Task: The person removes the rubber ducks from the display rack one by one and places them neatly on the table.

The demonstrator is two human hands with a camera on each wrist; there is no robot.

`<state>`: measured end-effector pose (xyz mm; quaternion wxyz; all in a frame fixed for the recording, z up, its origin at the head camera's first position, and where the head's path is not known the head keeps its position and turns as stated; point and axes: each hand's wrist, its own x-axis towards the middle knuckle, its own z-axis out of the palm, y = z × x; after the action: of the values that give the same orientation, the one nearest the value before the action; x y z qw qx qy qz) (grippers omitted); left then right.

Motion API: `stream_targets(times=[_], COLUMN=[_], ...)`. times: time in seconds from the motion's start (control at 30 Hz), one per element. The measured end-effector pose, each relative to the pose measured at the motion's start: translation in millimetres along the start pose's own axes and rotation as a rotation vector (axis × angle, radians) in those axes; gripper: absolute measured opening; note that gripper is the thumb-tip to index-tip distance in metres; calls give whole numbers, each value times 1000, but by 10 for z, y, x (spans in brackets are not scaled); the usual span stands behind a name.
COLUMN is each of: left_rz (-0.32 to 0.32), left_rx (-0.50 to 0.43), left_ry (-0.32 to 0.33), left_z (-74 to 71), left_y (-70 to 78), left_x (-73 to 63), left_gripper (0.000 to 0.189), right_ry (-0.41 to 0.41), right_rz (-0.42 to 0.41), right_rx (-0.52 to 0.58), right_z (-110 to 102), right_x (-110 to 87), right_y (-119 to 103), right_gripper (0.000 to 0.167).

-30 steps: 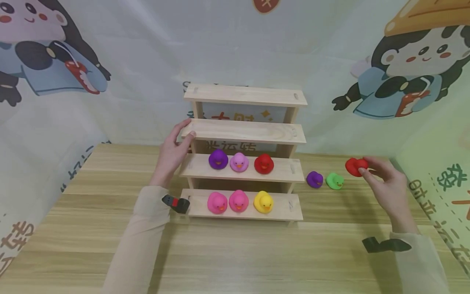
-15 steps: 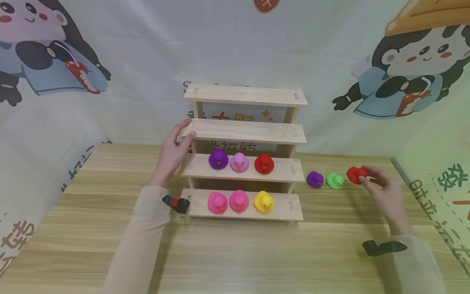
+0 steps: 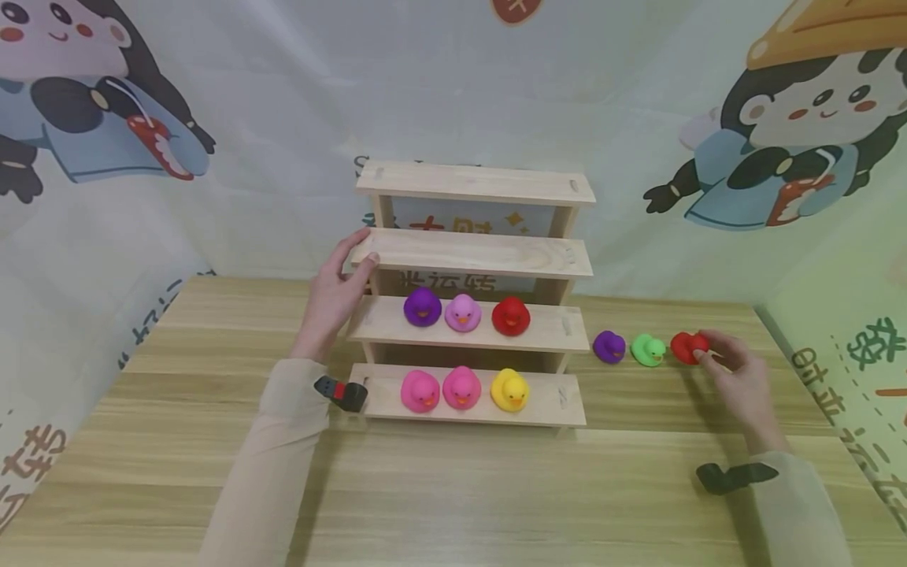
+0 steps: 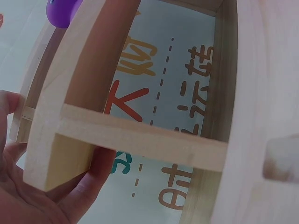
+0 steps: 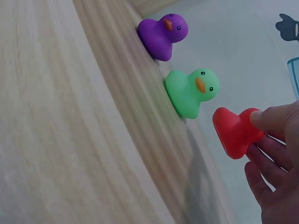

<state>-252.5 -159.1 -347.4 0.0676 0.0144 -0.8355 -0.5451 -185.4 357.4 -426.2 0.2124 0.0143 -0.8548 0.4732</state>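
Note:
My left hand grips the left end of the second shelf from the top on a four-tier wooden stand. In the left wrist view its fingers curl round the board. Off to the right, my right hand pinches a red rubber duck between thumb and fingers. The right wrist view shows this duck tilted, seemingly just above the table. Beside it stand a green duck and a purple duck in a row on the table.
A purple, a light pink and a red duck sit on the third tier. Below, two pink ducks and a yellow duck sit on the lowest tier. A printed cloth hangs behind the wooden table.
My right hand has lowered the red duck towards the table, level with the green and purple ducks. My left hand has stayed on the stand.

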Motion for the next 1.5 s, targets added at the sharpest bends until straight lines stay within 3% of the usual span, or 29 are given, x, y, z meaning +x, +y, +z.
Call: stream_targets(times=[0.33,0.73,0.93,1.13,1.3,1.5], left_rz=[3,-8,33,67,110,78], left_rx=[11,-4,-52,-109,-76,-62], left_ry=[7,-9,-39,-51,-50,-40], left_z=[3,-14,-47,-106,-130,-122], left_y=[-8,9,-31,-81,-151,-296], left_x=[0,-4,-38,-134,-190,-261], left_gripper=[53,54,59,58,56,58], right_ry=[-66,-78,-90,-32,-4,-20], right_rz=[104,153,172,113,53,-13], right_rx=[-102,-68,-86,-37,-7,-11], right_z=[-1,27,2,-17,-8,44], right_x=[8,10,22,45,87,110], right_y=[96,147,100,-22,-151,-337], right_gripper=[34,39,46,41,38,37])
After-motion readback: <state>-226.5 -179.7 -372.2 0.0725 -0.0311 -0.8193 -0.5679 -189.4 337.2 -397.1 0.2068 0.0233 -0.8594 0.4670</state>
